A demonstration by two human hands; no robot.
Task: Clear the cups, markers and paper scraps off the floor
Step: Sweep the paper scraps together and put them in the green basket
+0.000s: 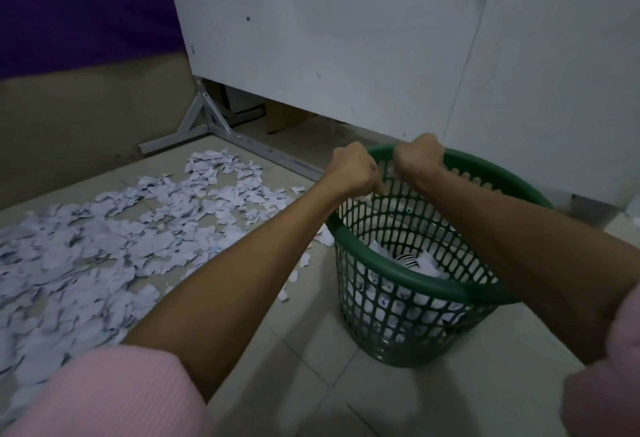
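Observation:
A green mesh basket (419, 284) stands on the tiled floor at the right, partly filled with white paper scraps (430, 265) and a dark striped object I cannot identify. Both my hands hang over its far rim with fingers curled downward. My left hand (353, 169) grips white scraps that show under its fingers. My right hand (419, 158) is beside it, and a bit of white paper shows at its fingertips. A wide spread of torn paper scraps (104, 246) covers the floor to the left. No cups or markers are visible on the floor.
A white panel of a desk or cabinet (329, 38) rises just behind the basket. A grey metal bracket leg (204, 117) rests on the floor behind the scraps. A brown and purple wall (69, 90) closes the left side. Bare tiles lie in front of the basket.

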